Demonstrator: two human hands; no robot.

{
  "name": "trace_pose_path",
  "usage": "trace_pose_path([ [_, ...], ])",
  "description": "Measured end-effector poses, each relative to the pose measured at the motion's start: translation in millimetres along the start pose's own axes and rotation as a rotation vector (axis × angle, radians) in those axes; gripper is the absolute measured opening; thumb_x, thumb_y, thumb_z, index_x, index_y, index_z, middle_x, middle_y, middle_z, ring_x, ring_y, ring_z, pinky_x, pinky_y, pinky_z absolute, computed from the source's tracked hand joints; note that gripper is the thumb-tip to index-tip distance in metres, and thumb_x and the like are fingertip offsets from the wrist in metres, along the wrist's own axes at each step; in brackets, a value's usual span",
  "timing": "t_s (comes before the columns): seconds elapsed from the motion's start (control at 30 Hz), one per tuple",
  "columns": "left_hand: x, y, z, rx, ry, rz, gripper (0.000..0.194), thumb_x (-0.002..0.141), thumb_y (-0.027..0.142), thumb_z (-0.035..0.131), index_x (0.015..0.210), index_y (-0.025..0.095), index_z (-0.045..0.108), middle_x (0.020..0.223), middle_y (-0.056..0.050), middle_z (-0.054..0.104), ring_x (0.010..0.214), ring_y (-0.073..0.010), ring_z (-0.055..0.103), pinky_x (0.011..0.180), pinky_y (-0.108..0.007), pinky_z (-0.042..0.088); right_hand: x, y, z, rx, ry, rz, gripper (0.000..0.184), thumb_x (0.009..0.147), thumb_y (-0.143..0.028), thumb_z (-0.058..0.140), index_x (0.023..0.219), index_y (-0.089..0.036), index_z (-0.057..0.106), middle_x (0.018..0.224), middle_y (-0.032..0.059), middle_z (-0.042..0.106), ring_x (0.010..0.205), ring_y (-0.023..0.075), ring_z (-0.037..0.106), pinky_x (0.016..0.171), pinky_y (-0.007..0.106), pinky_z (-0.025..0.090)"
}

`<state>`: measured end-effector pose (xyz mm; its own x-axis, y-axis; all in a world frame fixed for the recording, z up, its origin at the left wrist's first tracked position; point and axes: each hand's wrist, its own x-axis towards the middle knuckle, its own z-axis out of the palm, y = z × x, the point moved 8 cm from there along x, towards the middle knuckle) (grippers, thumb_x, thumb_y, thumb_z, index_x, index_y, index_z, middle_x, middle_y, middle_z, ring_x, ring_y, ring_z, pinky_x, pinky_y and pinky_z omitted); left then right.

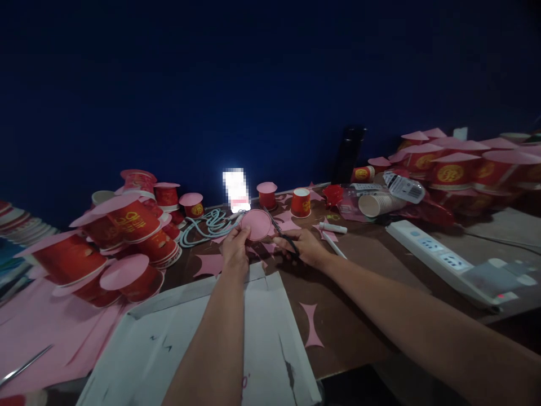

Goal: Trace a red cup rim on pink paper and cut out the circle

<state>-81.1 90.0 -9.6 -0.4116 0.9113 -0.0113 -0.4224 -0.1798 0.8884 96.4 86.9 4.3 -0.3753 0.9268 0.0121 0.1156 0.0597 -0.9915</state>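
Note:
Between the thumb and fingers of my left hand [236,248] is a pink paper cup [256,224], or a round pink paper piece on one; I cannot tell which. My right hand [305,246] grips dark-handled scissors [284,235], whose blades reach up beside the right edge of the pink circle. Just behind stand a red paper cup [267,198] topped with a pink disc and another red cup [301,204] showing a white end. Pink paper scraps [210,264] lie around both hands.
Red cups with pink discs are piled at left [139,217] and right [453,172]. A white cardboard box lid [169,344] lies under my left forearm. A pale coiled cable [203,228], a lit phone [236,189], a marker [333,228] and a power strip [439,256] surround the work area.

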Motion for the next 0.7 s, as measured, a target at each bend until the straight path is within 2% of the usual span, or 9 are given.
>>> trace_pose_path([
  [0.33,0.9,-2.3,-1.8,-0.019,0.006,-0.020,0.033,0.054,0.029,0.079,0.081,0.016,0.067,0.070,0.000,0.065,0.064,-0.0130,0.059,0.066,-0.027,0.048,-2.9,-3.0,2.4,0.026,-0.003,0.041,0.046,0.067,-0.053,0.072,0.089,-0.012,0.072,0.052,-0.0027,0.052,0.042,0.0074,0.046,0.033,0.017,0.032],
  [0.57,6.2,-5.0,-6.9,-0.012,0.021,0.004,0.035,0.055,0.031,0.079,0.084,0.015,0.067,0.073,-0.001,0.067,0.066,-0.0133,0.060,0.068,-0.027,0.048,-1.8,-0.5,3.3,0.019,-0.003,0.035,0.045,0.067,-0.056,0.072,0.075,-0.012,0.070,0.051,-0.0015,0.053,0.040,0.0070,0.045,0.033,0.017,0.032],
  [0.7,6.4,-2.9,-8.6,-0.013,0.036,0.022,0.035,0.054,0.031,0.079,0.082,0.015,0.066,0.076,-0.002,0.067,0.066,-0.0132,0.060,0.067,-0.027,0.047,-0.6,3.5,4.2,0.015,-0.013,0.047,0.045,0.067,-0.054,0.072,0.083,-0.012,0.071,0.052,-0.0022,0.053,0.041,0.0076,0.045,0.034,0.018,0.033],
])
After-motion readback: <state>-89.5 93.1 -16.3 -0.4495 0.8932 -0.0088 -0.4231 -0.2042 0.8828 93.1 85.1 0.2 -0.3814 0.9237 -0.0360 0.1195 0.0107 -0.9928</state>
